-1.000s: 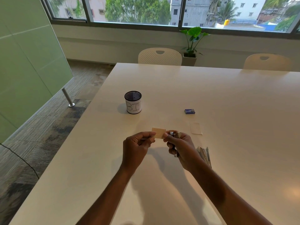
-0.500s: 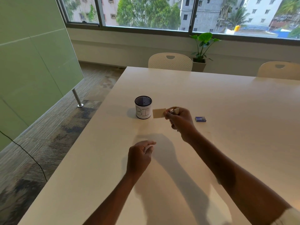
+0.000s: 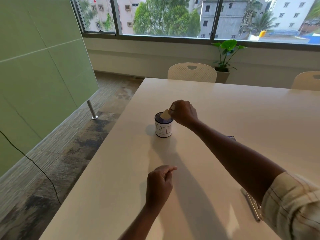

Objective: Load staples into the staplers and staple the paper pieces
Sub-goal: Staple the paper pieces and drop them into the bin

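Your left hand (image 3: 160, 184): nearest you, above desk (image 3: 117, 179), fingers curled, nothing visible in grip; paper it pinched a second ago now handed over. Metal object (image 3: 252, 205), likely stapler: on desk under your right sleeve, partly hidden. Your right hand (image 3: 183, 112): now extended well beyond left hand, fingertips pinching paper piece (image 3: 165, 114) over mouth of cup marked "BI" (image 3: 163, 129). Judgement: piece finished, ready to drop.

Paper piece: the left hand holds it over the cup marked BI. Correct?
No, the hand is wrong: the right hand holds the paper piece over the cup marked BI, per the head view. The left hand is curled nearer the camera, away from it.
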The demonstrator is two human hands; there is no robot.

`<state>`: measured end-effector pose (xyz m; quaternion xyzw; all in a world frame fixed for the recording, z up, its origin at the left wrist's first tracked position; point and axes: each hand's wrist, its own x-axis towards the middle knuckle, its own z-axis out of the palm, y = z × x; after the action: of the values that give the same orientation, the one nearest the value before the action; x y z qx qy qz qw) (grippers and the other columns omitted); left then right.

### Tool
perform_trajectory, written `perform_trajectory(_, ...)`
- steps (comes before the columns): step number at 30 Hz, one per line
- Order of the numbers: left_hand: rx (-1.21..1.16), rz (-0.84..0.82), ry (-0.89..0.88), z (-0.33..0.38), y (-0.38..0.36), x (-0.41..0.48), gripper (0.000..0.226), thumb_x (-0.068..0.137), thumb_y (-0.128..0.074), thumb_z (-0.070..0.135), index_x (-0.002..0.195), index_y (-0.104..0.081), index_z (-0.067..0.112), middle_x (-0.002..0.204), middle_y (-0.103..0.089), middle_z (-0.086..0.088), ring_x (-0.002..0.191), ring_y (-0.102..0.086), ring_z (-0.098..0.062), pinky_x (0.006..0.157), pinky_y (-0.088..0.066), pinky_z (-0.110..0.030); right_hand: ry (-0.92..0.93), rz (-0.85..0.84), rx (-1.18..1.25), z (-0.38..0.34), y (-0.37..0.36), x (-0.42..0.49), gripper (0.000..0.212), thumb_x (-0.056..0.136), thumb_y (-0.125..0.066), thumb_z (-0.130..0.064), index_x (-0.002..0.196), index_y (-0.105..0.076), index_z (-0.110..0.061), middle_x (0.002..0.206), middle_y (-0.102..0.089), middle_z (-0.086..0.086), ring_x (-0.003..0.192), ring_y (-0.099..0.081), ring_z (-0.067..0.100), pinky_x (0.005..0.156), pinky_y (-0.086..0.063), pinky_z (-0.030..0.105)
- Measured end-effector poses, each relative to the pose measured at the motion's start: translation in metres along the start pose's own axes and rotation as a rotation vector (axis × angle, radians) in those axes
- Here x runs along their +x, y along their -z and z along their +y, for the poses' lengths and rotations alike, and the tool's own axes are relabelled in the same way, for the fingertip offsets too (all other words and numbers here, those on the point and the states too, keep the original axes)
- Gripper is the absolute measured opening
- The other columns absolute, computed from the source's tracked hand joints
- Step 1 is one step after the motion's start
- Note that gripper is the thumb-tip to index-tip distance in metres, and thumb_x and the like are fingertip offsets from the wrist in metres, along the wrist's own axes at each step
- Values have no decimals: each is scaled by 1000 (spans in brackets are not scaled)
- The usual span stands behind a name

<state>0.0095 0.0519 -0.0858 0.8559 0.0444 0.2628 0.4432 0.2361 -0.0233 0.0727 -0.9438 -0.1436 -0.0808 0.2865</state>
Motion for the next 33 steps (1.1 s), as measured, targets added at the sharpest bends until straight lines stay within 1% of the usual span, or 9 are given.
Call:
perform_trajectory(6, -5, -2, 4, -4, -1, 0, 35, 91, -66, -5, 105, -85, 22, 105, -81, 16, 100, -71, 11, 93, -56, -13, 121, -146, -316, -12, -16, 16, 17, 91, -67, -23, 90, -73, -7, 87, -68, 16, 75, -61, 37, 66, -46, 34)
perform_trajectory(9, -3, -8, 7, -5, -2, 1, 36, 92, -65, -4, 107, -85, 21, 107, -82, 13, 102, -73, 6, 95, -58, -16, 226, -203, -450, -17, -23, 23, 23, 100, -61, -24, 106, -74, -6, 106, -75, 19, 86, -68, 40, 67, -47, 35)
perform_trajectory(11, 1, -12, 9, -5, -2, 1, 36, 93, -64, -3, 109, -85, 22, 109, -82, 12, 103, -74, 4, 95, -59, -19, 261, -256, -508, -20, -27, 27, 24, 101, -60, -22, 114, -73, -6, 110, -74, 17, 89, -68, 38, 66, -48, 36)
perform_trajectory(15, 4, -11, 0, -5, -1, 1, 34, 93, -64, -1, 109, -85, 21, 109, -82, 12, 102, -74, 4, 95, -60, -19, 272, -316, -542, -26, -32, 33, 21, 102, -59, -19, 115, -71, -7, 92, -62, 9, 80, -62, 30, 62, -49, 34)
perform_trajectory(20, 2, -5, -6, -4, -1, 1, 35, 93, -64, -1, 109, -85, 22, 109, -82, 14, 103, -74, 6, 95, -58, -16, 232, -332, -481, -30, -34, 35, 23, 106, -55, -19, 115, -70, -4, 92, -61, 9, 83, -63, 31, 62, -48, 35)
perform_trajectory(24, 0, -3, 2, -1, 1, 2, 36, 92, -64, -2, 107, -85, 22, 108, -82, 15, 102, -73, 7, 94, -57, -15, 142, -302, -298, -23, -29, 36, 18, 101, -63, -18, 108, -74, -6, 88, -64, 7, 82, -62, 31, 59, -44, 30)
perform_trajectory(27, -18, -22, 27, 2, 3, 2, 36, 91, -63, -2, 105, -85, 23, 106, -81, 17, 102, -72, 8, 93, -59, -18, -9, -288, 35, -8, -25, 39, 18, 89, -82, -26, 97, -81, -9, 85, -73, 7, 76, -65, 26, 57, -45, 25)
perform_trajectory(30, -43, -33, 44, 3, 4, 3, 34, 91, -66, -2, 102, -85, 25, 102, -81, 20, 99, -72, 9, 90, -60, -22, -204, -260, 440, 9, -10, 26, 28, 85, -87, -22, 92, -78, 3, 62, -58, 5, 53, -43, 20, 44, -31, 20)
perform_trajectory(33, -74, -15, 67, 2, 2, 2, 27, 94, -72, 2, 101, -85, 24, 98, -81, 20, 96, -73, 7, 88, -62, -26, -324, -249, 644, 27, 1, 1, 36, 91, -81, -15, 105, -67, 14, 65, -51, 7, 48, -40, 16, 42, -28, 18)
